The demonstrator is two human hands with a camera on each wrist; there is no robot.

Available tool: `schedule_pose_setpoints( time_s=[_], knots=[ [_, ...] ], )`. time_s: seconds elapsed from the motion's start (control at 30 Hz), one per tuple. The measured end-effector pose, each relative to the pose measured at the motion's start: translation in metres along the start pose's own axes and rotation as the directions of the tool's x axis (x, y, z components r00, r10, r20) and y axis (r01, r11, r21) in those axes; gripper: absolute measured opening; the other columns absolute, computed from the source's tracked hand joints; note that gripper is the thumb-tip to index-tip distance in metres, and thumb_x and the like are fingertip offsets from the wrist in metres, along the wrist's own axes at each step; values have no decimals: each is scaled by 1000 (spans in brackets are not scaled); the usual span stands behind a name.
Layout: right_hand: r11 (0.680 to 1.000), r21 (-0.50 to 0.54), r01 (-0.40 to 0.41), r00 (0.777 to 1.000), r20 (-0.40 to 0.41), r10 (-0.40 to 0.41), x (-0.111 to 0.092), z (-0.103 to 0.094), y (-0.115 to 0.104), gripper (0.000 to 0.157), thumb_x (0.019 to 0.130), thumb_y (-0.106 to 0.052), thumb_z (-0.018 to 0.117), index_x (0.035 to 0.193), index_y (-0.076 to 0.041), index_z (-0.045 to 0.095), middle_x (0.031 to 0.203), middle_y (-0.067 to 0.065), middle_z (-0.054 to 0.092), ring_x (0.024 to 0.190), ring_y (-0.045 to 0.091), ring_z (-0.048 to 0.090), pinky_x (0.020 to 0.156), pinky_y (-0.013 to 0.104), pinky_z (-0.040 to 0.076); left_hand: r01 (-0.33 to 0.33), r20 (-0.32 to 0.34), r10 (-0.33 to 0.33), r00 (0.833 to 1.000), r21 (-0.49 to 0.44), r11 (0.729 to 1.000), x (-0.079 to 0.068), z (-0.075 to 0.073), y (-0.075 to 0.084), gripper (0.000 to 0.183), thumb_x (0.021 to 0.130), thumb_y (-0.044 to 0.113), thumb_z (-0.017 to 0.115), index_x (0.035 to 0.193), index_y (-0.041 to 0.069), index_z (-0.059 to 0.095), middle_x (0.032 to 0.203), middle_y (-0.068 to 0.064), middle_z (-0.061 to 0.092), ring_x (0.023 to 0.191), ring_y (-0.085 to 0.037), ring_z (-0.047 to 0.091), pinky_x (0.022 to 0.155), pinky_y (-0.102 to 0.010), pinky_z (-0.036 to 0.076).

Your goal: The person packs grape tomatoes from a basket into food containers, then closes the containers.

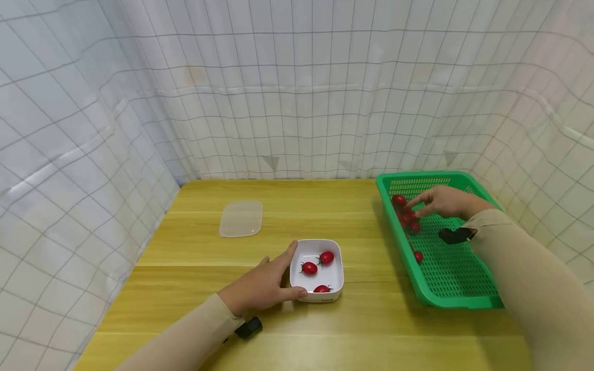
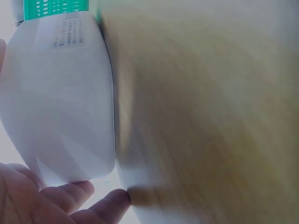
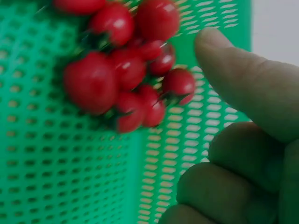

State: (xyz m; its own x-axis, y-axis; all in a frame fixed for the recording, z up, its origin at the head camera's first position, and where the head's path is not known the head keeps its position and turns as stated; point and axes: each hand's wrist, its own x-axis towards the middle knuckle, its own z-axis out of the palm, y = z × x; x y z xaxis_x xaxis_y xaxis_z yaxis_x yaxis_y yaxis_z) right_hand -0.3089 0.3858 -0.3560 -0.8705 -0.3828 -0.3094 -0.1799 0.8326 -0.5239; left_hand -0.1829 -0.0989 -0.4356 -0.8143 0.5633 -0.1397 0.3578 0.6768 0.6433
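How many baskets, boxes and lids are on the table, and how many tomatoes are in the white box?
Green basket: 1
White box: 1
Lid: 1
Tomatoes in the white box: 3
Total: 6, leaving out the overlapping basket tomatoes

Right sleeve [image 1: 529, 283] is covering near right corner of basket [image 1: 464, 302]. Tomatoes [image 3: 127, 69] inside the basket are overlapping, hiding their count. Left of the basket, small print [image 2: 74, 35] on the box [image 2: 60, 102] is blurring.
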Motion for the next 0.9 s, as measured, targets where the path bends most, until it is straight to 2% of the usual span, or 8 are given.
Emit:
schedule_pose_setpoints(
  time_s=[0.13, 0.17, 0.23, 0.27, 0.3, 0.37, 0.53, 0.9],
  knots=[
    [997, -74, 1, 998, 62, 4, 1, 6, 11, 39, 99, -25, 74, 134, -9, 73, 149, 31, 56, 73, 19, 58, 66, 33, 51, -2, 0, 2, 1000, 1, 1000, -1, -1, 1, 113, 93, 58, 74, 171, 15, 5, 175, -3, 23, 160, -20, 30, 131, -66, 7],
    [995, -96, 14, 997, 71, -7, 1, 8, 13, 38, 98, -25, 74, 133, -9, 74, 148, 31, 58, 86, 24, 65, 72, 35, 54, -3, 0, 3, 1000, 1, 1000, -1, -1, 1, 113, 93, 58, 74, 171, 15, 5, 175, -3, 23, 160, -20, 30, 131, -66, 7],
    [996, -91, 16, 995, 96, -8, 1, 11, 15, 38, 98, -23, 74, 133, -8, 74, 147, 31, 58, 88, 28, 66, 73, 37, 55, -2, 1, 2, 1000, -1, 1000, -1, -1, 1, 113, 93, 57, 75, 171, 15, 5, 175, -3, 23, 160, -20, 30, 131, -66, 7],
    [995, -93, 25, 995, 101, -16, 2, 12, 16, 38, 98, -22, 74, 133, -7, 73, 147, 31, 58, 100, 33, 66, 78, 39, 55, -2, 1, 2, 1000, 1, 1000, -1, -1, 1, 113, 93, 57, 75, 171, 14, 5, 175, -3, 24, 160, -21, 30, 131, -66, 7],
    [996, -83, 21, 994, 107, -12, 2, 13, 16, 38, 98, -21, 74, 133, -7, 73, 148, 32, 57, 100, 35, 66, 79, 40, 55, -1, 0, 1, 1000, 2, 1000, -1, -2, 1, 113, 93, 57, 75, 171, 14, 5, 175, -3, 24, 160, -21, 30, 131, -66, 7],
    [994, -102, 29, 993, 113, -18, 2, 15, 16, 39, 97, -21, 74, 134, -7, 73, 147, 32, 58, 127, 47, 59, 91, 46, 56, 2, 1, -2, 1000, 5, 1000, -1, -2, 1, 113, 93, 58, 74, 171, 15, 5, 175, -2, 24, 160, -21, 30, 131, -66, 8],
    [992, -128, 15, 992, 130, 1, 3, 18, 17, 40, 97, -20, 75, 134, -6, 73, 145, 31, 60, 138, 58, 48, 104, 63, 52, 3, 4, -3, 1000, 8, 1000, -1, -1, 0, 113, 93, 58, 74, 171, 16, 4, 175, -2, 24, 160, -21, 30, 131, -66, 8],
    [993, -118, 10, 986, 164, 10, 5, 21, 21, 42, 95, -19, 77, 134, -5, 72, 148, 34, 56, 138, 59, 47, 104, 62, 53, 0, 0, 0, 1000, 2, 1000, 0, -1, -1, 113, 93, 58, 75, 171, 15, 5, 175, -3, 24, 160, -21, 30, 131, -66, 8]
  ],
)
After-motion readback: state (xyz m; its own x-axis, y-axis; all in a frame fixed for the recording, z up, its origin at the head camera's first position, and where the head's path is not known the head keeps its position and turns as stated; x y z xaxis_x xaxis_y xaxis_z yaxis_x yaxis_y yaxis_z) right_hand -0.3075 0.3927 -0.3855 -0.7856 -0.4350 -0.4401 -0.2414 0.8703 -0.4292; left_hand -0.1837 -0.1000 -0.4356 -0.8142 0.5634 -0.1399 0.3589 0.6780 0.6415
